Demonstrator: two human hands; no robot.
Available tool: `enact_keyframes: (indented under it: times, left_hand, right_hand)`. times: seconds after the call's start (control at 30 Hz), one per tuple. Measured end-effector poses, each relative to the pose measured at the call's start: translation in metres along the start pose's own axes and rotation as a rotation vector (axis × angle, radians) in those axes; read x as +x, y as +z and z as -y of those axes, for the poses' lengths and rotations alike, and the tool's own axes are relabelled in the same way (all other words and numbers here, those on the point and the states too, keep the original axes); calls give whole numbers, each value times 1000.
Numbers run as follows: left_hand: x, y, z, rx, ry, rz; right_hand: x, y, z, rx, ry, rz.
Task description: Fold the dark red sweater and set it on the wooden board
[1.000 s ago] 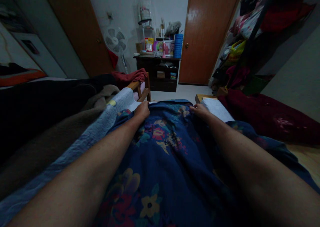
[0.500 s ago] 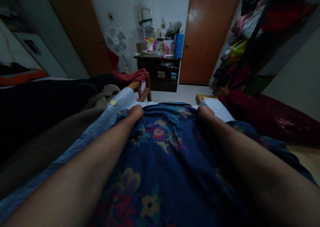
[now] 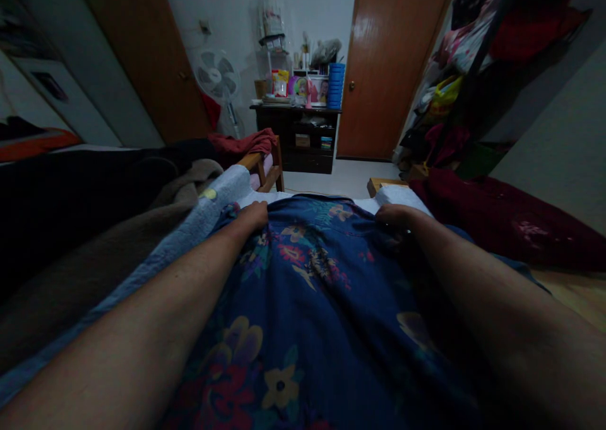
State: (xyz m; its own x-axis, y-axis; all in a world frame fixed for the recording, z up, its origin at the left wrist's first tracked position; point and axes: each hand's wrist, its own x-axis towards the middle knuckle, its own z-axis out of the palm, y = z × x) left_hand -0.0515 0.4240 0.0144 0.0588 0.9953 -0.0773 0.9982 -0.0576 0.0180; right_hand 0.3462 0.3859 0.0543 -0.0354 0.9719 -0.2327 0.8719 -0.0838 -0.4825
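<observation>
A dark blue floral shirt (image 3: 326, 329) with red and yellow flowers stretches from close in front of me to the far edge of a light blue bed cover. My left hand (image 3: 254, 215) is closed on its far left corner. At the far right corner, my right hand (image 3: 392, 215) pinches the cloth, fingers partly hidden by the hand itself. Between them runs the curved far edge of the shirt, with folds lengthwise down the middle. Part of the light blue cover (image 3: 402, 196) shows beyond and beside the cloth.
A brown blanket (image 3: 142, 228) and dark clothes lie to the left, near a wooden bed frame (image 3: 272, 177). To the right is a maroon cloth bundle (image 3: 511, 221). Beyond stand a white fan (image 3: 216, 75), a dark cabinet (image 3: 279, 127) and a wooden door (image 3: 379, 89).
The view has shifted slightly to the right. Cloth beyond my right forearm has drawn inward, and the right hand sits a little farther from the left, still gripping.
</observation>
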Motion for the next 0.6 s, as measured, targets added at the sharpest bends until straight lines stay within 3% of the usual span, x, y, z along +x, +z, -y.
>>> enact_keyframes:
  times: [0.1, 0.33, 0.4, 0.5, 0.6]
  left_hand:
    - [4, -1, 2, -8, 1, -21]
    - [5, 4, 4, -8, -28, -42]
    - [5, 6, 5, -7, -35, -51]
    - [4, 7, 4, -10, -43, -63]
    - [3, 7, 4, -16, -47, -68]
  right_hand:
    - [-2, -1, 5, -57, 70, 37]
    - [-11, 7, 20, 0, 101, -9]
    - [-13, 5, 19, 134, 160, 31]
    - [-15, -4, 14, 523, 292, 119]
    - [-17, -9, 9, 761, 285, 163]
